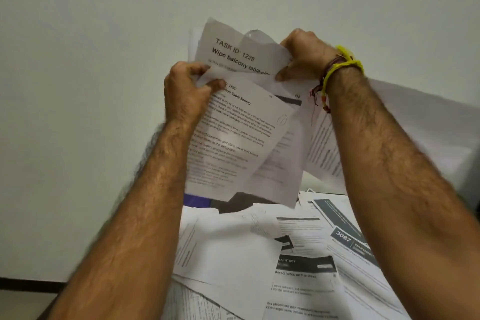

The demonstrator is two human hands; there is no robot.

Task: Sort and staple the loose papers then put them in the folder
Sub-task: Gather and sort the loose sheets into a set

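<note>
Sorting step — your left hand (185, 91) and right hand (306, 56) both pinch the raised sheets (239, 132); next, square their edges before stapling

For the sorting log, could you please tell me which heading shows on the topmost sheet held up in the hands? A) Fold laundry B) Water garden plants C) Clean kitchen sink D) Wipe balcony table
D: the topmost sheet, gripped by the left hand and the right hand, reads "TASK ID: 1228, Wipe balcony table".

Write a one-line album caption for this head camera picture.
Both hands, left hand and right hand, grip a held-up sheaf of printed papers above more loose sheets on the desk.
</note>
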